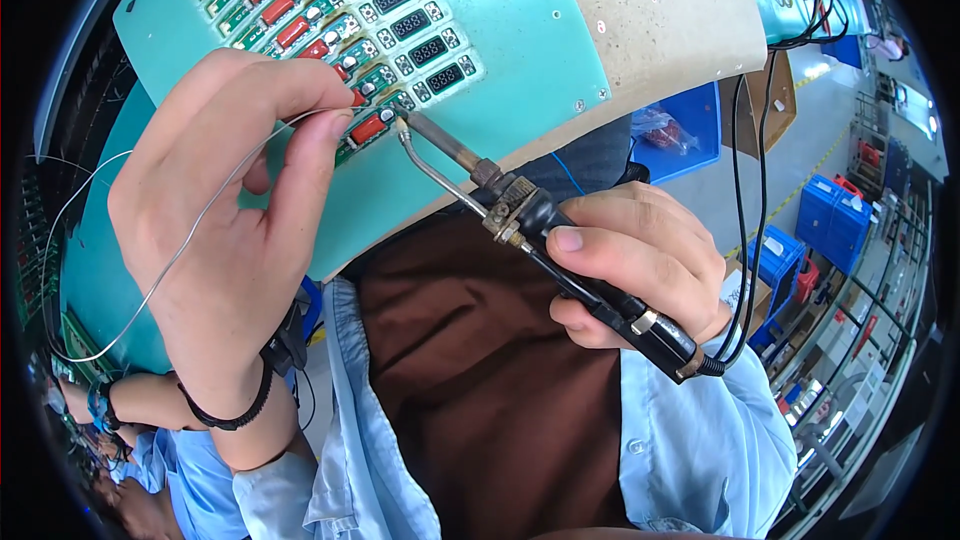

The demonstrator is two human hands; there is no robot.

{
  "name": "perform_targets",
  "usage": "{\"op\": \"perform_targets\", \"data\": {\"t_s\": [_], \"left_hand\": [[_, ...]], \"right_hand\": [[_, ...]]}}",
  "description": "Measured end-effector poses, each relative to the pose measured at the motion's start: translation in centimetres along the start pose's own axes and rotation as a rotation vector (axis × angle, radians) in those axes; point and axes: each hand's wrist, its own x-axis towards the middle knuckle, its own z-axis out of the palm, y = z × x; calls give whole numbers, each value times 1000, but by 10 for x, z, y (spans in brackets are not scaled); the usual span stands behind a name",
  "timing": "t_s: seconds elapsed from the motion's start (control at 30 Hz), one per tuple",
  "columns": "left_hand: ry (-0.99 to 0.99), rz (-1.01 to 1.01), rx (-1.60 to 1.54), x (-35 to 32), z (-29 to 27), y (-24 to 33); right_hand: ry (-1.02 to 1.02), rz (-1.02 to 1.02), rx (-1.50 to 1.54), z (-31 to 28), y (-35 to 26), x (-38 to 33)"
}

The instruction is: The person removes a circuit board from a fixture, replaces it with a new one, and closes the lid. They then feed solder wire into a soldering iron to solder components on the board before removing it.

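Note:
My left hand [215,170] is closed, pinching a thin silvery solder wire [200,223] between thumb and forefinger. The wire's slack loops back past the wrist to the left. In my right hand [645,255] is a black-handled soldering iron [535,215] with a thin metal tube along its side. Its tip and the tube's end meet over the nearest small green circuit board [372,128], close to my left fingertips; whether the tip touches a joint I cannot tell. Several such boards, with red components and black digit displays [410,23], sit in rows in a turquoise panel [535,50].
A beige tabletop [665,20] lies under the panel. Black cables [765,140] hang down from the far right corner. Beyond are a blue bin [690,135] with a plastic bag and stacked blue crates [835,220]. A co-worker's arm [140,400] shows at lower left.

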Motion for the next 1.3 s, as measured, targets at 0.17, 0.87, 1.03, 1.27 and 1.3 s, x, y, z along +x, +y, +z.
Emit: {"op": "perform_targets", "data": {"t_s": [0.17, 0.87, 1.03, 1.27, 1.3], "left_hand": [[-10, 1, 0, 2, 3, -1], [16, 13, 8, -2, 2, -1], [47, -11, 5, -4, -1, -1], [72, 15, -34, -16, -22, 2], [67, -25, -50, -21, -30, 4]], "right_hand": [[5, -5, 3, 1, 2, 0], [7, -23, -17, 3, -1, -2], [113, -64, 22, -1, -1, -6], [96, -13, -48, -43, 2, 0], [86, 3, -64, -48, 3, 3]]}}
